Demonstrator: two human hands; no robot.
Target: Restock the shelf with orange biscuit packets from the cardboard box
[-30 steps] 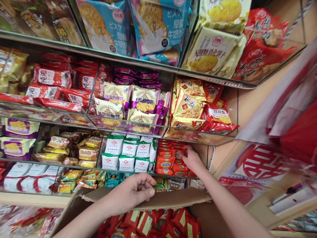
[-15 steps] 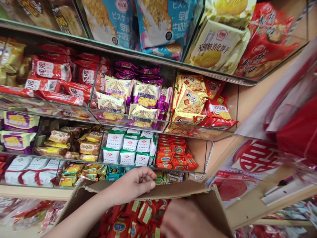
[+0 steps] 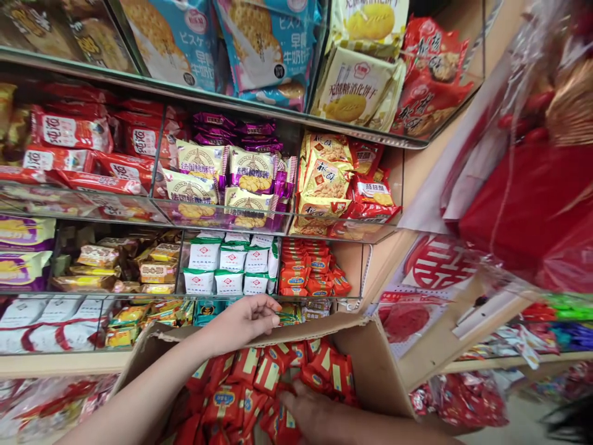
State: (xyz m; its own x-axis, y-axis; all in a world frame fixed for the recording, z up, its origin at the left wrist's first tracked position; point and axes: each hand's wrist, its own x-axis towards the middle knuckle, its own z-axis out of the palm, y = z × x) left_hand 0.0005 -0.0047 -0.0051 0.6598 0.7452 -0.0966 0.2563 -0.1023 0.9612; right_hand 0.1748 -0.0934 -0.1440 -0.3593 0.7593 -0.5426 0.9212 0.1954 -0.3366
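A cardboard box stands in front of me, filled with small red packets that carry blue and gold labels. My left forearm crosses the box's left side. My left hand rests over the far flap, fingers loosely curled, the thumb apart from them, with nothing seen in it. Inside the box is my right hand, its fingers apart and pointing down among the red packets. They touch the packets, and the fingertips are partly hidden. Beyond the box, similar red-orange packets sit stacked in a shelf compartment.
Glass-fronted shelves hold white-and-green packets, cream biscuit packs and yellow packs. Large blue biscuit bags lie above. At right hang red bags and a red cut-out sign. Bagged goods lie low on both sides.
My right hand, blurred above the packets before, is now down among them, and more packets show. The view has shifted right. My left hand keeps its place over the flap.
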